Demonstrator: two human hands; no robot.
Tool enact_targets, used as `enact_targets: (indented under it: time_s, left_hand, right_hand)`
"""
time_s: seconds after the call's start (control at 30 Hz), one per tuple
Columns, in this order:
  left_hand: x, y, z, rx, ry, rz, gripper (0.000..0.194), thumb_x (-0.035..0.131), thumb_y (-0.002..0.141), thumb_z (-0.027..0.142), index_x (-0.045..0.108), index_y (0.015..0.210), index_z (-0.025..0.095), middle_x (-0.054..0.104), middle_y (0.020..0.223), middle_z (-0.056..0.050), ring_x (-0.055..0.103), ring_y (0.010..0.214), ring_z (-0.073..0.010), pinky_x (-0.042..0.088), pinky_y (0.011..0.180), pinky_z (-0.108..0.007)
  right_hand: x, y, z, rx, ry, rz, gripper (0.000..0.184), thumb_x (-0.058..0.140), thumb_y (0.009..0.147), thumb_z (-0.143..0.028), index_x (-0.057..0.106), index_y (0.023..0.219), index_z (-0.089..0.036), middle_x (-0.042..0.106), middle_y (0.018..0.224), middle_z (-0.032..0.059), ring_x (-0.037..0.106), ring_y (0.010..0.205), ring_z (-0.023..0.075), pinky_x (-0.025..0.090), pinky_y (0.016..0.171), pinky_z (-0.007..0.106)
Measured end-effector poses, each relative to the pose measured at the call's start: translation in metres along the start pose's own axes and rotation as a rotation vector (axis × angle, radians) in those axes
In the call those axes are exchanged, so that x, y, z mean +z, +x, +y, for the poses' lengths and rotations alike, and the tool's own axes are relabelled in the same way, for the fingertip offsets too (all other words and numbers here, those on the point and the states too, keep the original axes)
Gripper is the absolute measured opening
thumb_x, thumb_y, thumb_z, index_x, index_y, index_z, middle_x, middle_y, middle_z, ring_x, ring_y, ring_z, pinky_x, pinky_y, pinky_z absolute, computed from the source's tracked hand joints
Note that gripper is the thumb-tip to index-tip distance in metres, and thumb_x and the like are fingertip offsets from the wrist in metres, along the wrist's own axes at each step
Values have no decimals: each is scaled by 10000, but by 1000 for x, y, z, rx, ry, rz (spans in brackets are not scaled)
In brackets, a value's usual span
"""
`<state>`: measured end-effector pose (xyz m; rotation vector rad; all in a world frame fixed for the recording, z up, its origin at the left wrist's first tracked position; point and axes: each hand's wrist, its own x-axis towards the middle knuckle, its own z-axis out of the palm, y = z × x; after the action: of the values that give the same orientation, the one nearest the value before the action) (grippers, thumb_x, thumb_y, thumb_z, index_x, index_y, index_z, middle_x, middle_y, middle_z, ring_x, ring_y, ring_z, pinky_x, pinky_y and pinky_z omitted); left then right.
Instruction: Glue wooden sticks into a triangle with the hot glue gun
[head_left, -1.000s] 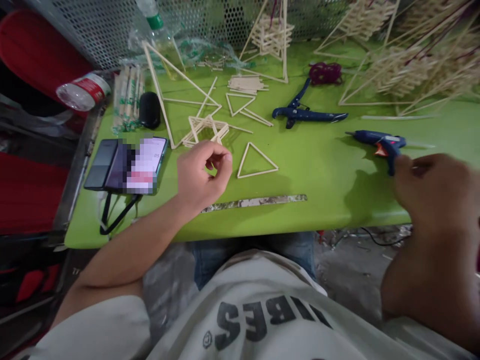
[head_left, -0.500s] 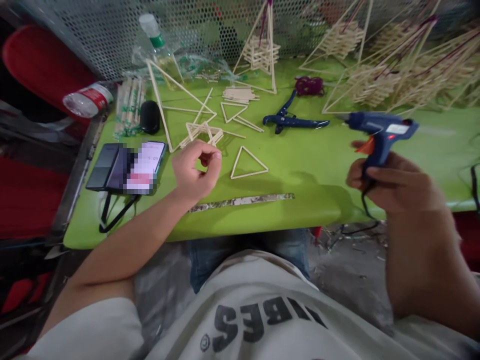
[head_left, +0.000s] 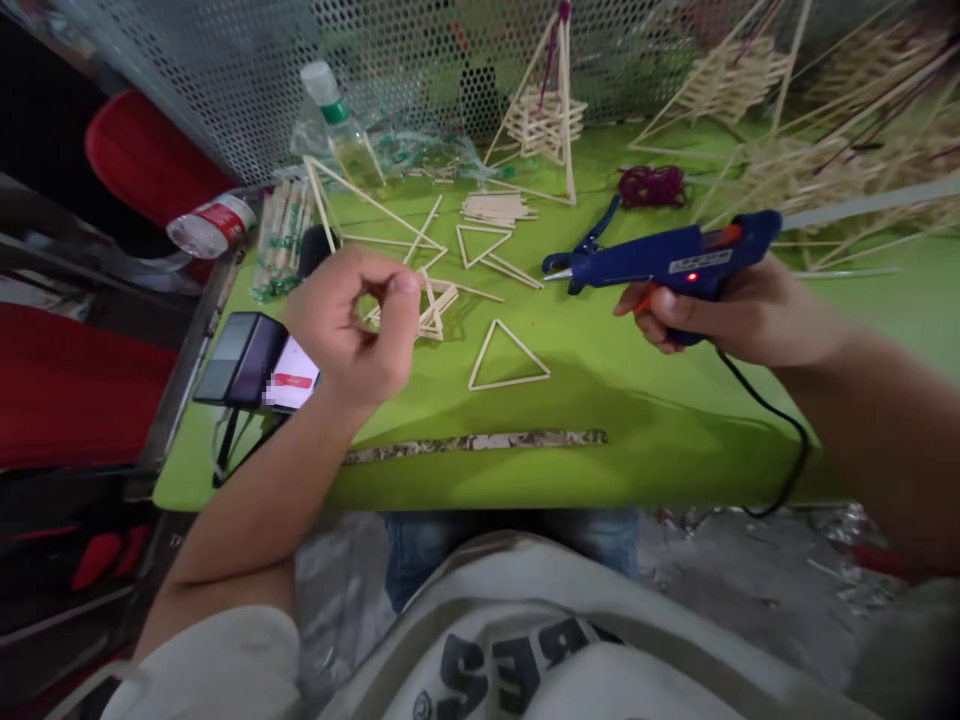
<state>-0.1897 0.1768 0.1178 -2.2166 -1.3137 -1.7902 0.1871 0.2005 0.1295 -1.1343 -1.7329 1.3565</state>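
My right hand point(head_left: 720, 315) grips a blue hot glue gun point(head_left: 652, 258), its red light lit and its nozzle pointing left over the table. A translucent glue stick point(head_left: 862, 205) sticks out of the back. My left hand point(head_left: 356, 325) is raised with thumb and forefinger pinched together; whatever is between them, if anything, is too small to make out. Behind that hand lies a cluster of joined thin wooden sticks point(head_left: 435, 312), partly hidden. A flat stick triangle point(head_left: 510, 385) rests on the green table point(head_left: 645, 450) between my hands. Blue cutters point(head_left: 596, 228) lie partly behind the glue gun.
Stick structures point(head_left: 546, 120) with purple thread stand at the back. Purple yarn point(head_left: 651, 187), a pile of short sticks point(head_left: 496, 207), a bottle point(head_left: 352, 145), bundled sticks point(head_left: 283, 235) and a phone point(head_left: 296, 375) lie around. A patterned strip point(head_left: 480, 441) runs along the front; a cord point(head_left: 795, 450) trails right.
My right hand has brought the glue gun leftward, and its nozzle is now in front of the cutters. My left hand has shifted left and now covers part of the phone. The view has tilted slightly.
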Motion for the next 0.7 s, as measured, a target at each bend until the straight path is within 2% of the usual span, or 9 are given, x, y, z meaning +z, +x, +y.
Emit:
enact_targets:
  time_s: [0.13,0.27,0.33,0.4,0.5,0.6,0.7]
  left_hand:
    - [3,-15,-11,-67,-51,-42,270,723,1187,448,758,956,313,761,855,17,692,685,-149,519,627,-404]
    - [4,-23,-15,-151,-97,-46,198,753,1124,364,794,940,306,746,787,20,656,622,-141,494,569,-365]
    - [3,-25,-11,-133,-75,-152,119,757,1091,286,811,986,298,787,809,28,686,640,-132,524,583,-335]
    - [1,-27,-5,-81,10,-361,78,765,1057,242,818,1086,290,836,850,33,742,673,-135,570,620,-317]
    - [-3,-28,1,-73,153,-650,154,771,1045,314,819,1189,291,854,836,28,785,677,-170,610,654,-339]
    - [-6,-28,2,-108,229,-771,264,765,1043,428,817,1266,298,869,878,1,789,692,-205,610,672,-375]
    - [-7,-29,1,-122,253,-827,410,800,1015,495,782,1371,291,884,979,-30,793,738,-225,594,689,-390]
  right_hand:
    - [12,-5,29,91,32,0,768,995,856,-930,880,1027,-191,732,712,47,636,569,174,483,496,347]
    - [23,-18,49,206,77,-33,752,981,863,-939,885,1027,-212,772,762,78,673,578,193,515,463,325]
    - [24,-24,52,253,77,-49,758,963,871,-953,902,1054,-220,761,740,75,666,568,193,518,467,324]
    - [23,-28,53,295,44,-54,765,937,887,-966,917,1069,-223,750,718,75,664,574,200,526,476,328]
    - [22,-30,51,340,9,-39,655,990,886,-869,914,1029,-234,734,687,65,653,569,215,504,454,338]
    - [24,-31,47,294,-12,-13,441,1045,875,-668,906,964,-259,717,661,50,623,552,219,462,435,351]
    - [25,-32,46,232,-43,-5,335,1028,896,-598,913,935,-286,715,659,49,612,568,228,481,466,376]
